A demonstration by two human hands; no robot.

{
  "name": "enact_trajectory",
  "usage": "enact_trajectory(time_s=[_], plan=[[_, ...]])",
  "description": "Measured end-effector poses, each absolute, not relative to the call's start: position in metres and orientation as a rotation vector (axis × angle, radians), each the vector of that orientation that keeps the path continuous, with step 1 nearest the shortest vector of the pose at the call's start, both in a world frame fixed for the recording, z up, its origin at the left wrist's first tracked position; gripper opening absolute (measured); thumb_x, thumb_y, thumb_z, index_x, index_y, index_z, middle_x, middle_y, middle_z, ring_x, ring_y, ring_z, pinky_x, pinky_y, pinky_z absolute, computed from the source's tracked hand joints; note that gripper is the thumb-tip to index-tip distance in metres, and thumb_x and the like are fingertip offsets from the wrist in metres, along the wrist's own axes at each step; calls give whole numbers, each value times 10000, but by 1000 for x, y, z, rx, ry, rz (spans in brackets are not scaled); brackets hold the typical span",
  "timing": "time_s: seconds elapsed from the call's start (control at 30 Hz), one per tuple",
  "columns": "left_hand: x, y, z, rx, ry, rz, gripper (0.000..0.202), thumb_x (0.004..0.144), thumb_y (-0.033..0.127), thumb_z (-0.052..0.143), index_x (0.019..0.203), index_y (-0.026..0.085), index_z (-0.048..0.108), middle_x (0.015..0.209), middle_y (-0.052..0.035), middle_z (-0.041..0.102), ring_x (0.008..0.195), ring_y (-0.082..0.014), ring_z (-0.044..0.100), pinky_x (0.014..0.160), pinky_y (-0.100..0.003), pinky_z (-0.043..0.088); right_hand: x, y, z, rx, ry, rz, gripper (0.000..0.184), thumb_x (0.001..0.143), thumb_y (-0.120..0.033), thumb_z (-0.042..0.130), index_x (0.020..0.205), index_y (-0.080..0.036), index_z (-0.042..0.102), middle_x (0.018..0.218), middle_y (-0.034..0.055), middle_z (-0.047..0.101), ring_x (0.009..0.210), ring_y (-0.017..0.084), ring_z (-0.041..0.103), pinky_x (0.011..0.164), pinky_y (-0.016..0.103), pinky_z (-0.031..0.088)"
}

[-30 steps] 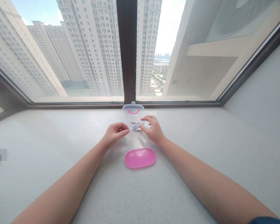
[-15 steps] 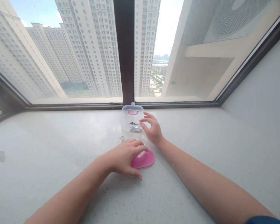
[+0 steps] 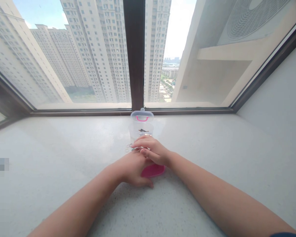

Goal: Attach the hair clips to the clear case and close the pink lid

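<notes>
A pink oval tray [image 3: 155,170] lies on the pale stone sill [image 3: 64,158]. My left hand [image 3: 132,168] rests over its left part, fingers curled around its edge. My right hand [image 3: 151,152] has come across above the left one, fingers bent toward several small rings [image 3: 127,148] lying on the sill; whether it holds one is hidden. Just beyond stands a clear plastic box [image 3: 141,126] with a pink handle on its raised lid and small dark items inside.
A large window with a dark centre post [image 3: 135,52] runs along the back of the sill. A grey wall [image 3: 281,98] closes the right side. A blurred patch sits at the far left edge.
My left hand left the rings and came back onto the pink tray. My right hand moved from the clear box down and left, over my left hand toward the rings.
</notes>
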State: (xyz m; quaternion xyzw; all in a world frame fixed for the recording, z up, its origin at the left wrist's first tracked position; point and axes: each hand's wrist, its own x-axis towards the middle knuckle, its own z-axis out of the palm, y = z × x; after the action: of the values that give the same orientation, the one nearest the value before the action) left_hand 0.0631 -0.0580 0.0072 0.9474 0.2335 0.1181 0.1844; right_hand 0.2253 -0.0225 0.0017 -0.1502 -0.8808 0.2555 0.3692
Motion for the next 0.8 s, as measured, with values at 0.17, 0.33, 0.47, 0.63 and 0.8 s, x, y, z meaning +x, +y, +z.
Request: enact_trajectory(time_s=[0.17,0.33,0.47,0.63,0.8], plan=[[64,-57,7,2652,634,350,662,630,475,741,1214,215,569,1153,-111,624,1092,-343,535,909,-466,423,228,-14,-3,-418,-2305,688,426,931,-450,383,1184,-209,626,1115,83,672,1083,241,566,990,433,365],[65,-58,10,2651,651,339,654,628,461,745,1212,220,574,1180,-106,621,1108,-350,525,912,-472,433,228,-15,-3,-407,-2327,666,410,919,-448,414,1179,-221,635,1208,97,617,1126,248,539,1002,442,354],[65,-59,11,2662,663,314,636,637,460,738,1205,222,578,1175,-100,624,1112,-350,519,920,-474,433,229,-16,-3,-416,-2349,656,413,926,-451,398,1161,-215,642,1222,100,596,1119,241,533,1007,437,354],[65,-58,12,2675,660,333,625,635,449,740,1194,218,582,1180,-103,619,1123,-352,511,940,-480,419,229,-14,-6,-459,-2345,618,416,916,-458,425,1156,-196,641,1219,115,589,1121,248,525,1004,442,350],[65,-59,12,2658,663,335,523,663,373,716,1148,209,606,1118,-102,641,1069,-338,543,911,-473,434,228,-14,-7,-478,-2316,615,400,913,-445,432,1122,-183,650,1194,117,600,1096,248,539,982,430,375]])
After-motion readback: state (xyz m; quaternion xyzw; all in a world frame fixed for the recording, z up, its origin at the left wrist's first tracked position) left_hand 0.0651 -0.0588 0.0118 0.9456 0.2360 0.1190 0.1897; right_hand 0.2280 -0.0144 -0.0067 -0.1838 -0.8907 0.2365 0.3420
